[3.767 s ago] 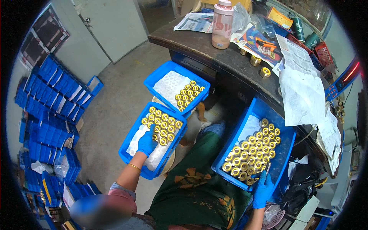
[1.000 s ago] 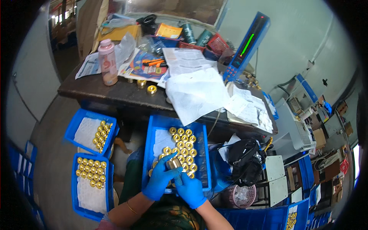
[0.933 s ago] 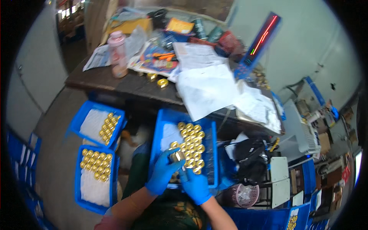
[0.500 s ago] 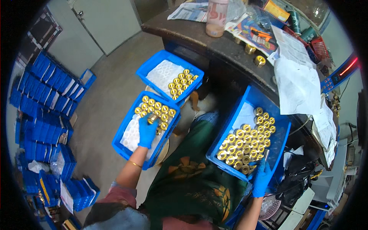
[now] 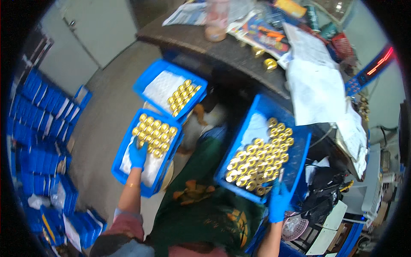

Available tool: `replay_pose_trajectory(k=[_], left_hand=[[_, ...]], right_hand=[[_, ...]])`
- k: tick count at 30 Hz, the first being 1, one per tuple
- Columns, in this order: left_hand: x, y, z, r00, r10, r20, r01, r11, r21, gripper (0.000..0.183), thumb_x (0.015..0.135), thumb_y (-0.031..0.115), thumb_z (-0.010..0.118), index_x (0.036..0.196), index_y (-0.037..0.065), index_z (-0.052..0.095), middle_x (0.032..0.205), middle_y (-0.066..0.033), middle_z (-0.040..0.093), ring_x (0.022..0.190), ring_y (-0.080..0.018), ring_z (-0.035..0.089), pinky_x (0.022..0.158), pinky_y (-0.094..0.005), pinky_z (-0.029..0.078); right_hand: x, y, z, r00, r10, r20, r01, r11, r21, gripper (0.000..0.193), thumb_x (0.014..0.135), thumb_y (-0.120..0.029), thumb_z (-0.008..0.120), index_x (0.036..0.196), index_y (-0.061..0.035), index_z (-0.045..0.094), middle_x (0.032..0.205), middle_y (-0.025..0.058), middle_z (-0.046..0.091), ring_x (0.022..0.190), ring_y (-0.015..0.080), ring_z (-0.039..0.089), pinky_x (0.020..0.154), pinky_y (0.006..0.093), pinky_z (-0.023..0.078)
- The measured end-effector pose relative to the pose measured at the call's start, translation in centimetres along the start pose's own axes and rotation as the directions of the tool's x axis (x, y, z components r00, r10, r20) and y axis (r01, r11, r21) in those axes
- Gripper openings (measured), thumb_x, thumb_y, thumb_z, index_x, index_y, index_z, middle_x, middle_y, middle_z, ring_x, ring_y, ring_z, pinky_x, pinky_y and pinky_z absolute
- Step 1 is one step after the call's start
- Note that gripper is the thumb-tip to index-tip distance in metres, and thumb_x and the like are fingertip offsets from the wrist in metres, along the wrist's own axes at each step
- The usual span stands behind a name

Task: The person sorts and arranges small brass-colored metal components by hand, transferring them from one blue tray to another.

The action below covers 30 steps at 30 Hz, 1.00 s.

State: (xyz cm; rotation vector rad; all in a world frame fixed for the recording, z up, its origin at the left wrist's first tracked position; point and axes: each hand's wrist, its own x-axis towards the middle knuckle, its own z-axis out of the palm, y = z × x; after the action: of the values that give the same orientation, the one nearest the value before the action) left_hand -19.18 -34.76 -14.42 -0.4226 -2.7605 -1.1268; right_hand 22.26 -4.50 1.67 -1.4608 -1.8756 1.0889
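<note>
My left hand (image 5: 138, 155), in a blue glove, is over the left blue tray (image 5: 116, 165). Its fingers are closed about a brass fitting at the near left edge of the rows of brass ring-shaped fittings (image 5: 156, 133); blur and the glove hide most of that piece. At the near right corner of the right blue tray (image 5: 305, 147), my gloved right hand (image 5: 279, 201) grips a slim silvery metal rod (image 5: 281, 174), its end pointing up past the fingers. Many brass fittings (image 5: 259, 160) stand packed in this tray beside the right hand.
Another blue tray (image 5: 141, 81), partly filled with fittings on white lining, sits behind the left one. A dark workbench (image 5: 188, 36) bears a bottle (image 5: 216, 21), papers (image 5: 314, 90) and loose fittings (image 5: 270, 64). Stacked blue trays (image 5: 40, 124) line the left side.
My left hand has moved from the middle of the fittings to their near left edge, where a fitting now stands. My right hand keeps the rod by the tray corner. The whole view has shifted.
</note>
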Motion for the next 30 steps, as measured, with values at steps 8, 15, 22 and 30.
replay_pose_trajectory(k=[8, 15, 22, 30], left_hand=[[-1.8, 31.3, -0.5, 0.743, 0.634, 0.214, -0.500, 0.739, -0.452, 0.041, 0.076, 0.005, 0.064, 0.115, 0.003, 0.054, 0.108, -0.0136, 0.058, 0.099, -0.0267, 0.055, 0.086, -0.0343, 0.043], [-6.6, 41.2, 14.7, 0.133, 0.793, 0.595, -0.762, 0.466, -0.451, 0.040, 0.081, 0.035, 0.059, 0.108, 0.006, 0.060, 0.099, -0.0187, 0.061, 0.088, -0.0332, 0.059, 0.078, -0.0401, 0.046], [-7.5, 43.7, 20.7, 0.339, 0.374, 0.863, -0.637, 0.767, -0.082, 0.048, 0.072, 0.046, 0.064, 0.094, 0.004, 0.064, 0.096, -0.0209, 0.062, 0.086, -0.0359, 0.061, 0.076, -0.0412, 0.049], [-4.9, 38.6, 22.1, 0.367, 0.419, 0.830, 0.042, 0.884, -0.465, 0.042, 0.071, 0.024, 0.069, 0.102, -0.001, 0.058, 0.104, -0.0218, 0.060, 0.093, -0.0302, 0.060, 0.081, -0.0362, 0.048]], right_hand=[[-0.2, 0.3, 0.5, 0.993, 0.070, 0.096, -0.077, 0.995, 0.071, 0.029, 0.088, -0.030, 0.055, 0.082, -0.0012, 0.060, 0.056, 0.0193, 0.056, 0.052, 0.0298, 0.061, 0.045, 0.0397, 0.044], [-0.1, -0.8, 0.3, 0.994, -0.113, 0.004, 0.113, 0.993, -0.029, 0.026, 0.086, -0.032, 0.056, 0.081, -0.0068, 0.060, 0.059, 0.0198, 0.057, 0.052, 0.0367, 0.056, 0.045, 0.0435, 0.043], [0.0, -0.1, 0.9, 0.964, -0.252, -0.087, 0.249, 0.968, -0.043, 0.028, 0.085, -0.034, 0.055, 0.077, -0.0083, 0.058, 0.056, 0.0202, 0.055, 0.050, 0.0373, 0.057, 0.045, 0.0464, 0.044], [0.1, -1.4, 0.4, 0.971, -0.240, 0.015, 0.241, 0.969, -0.052, 0.029, 0.086, -0.034, 0.054, 0.076, -0.0073, 0.058, 0.060, 0.0207, 0.056, 0.055, 0.0380, 0.057, 0.046, 0.0469, 0.044]])
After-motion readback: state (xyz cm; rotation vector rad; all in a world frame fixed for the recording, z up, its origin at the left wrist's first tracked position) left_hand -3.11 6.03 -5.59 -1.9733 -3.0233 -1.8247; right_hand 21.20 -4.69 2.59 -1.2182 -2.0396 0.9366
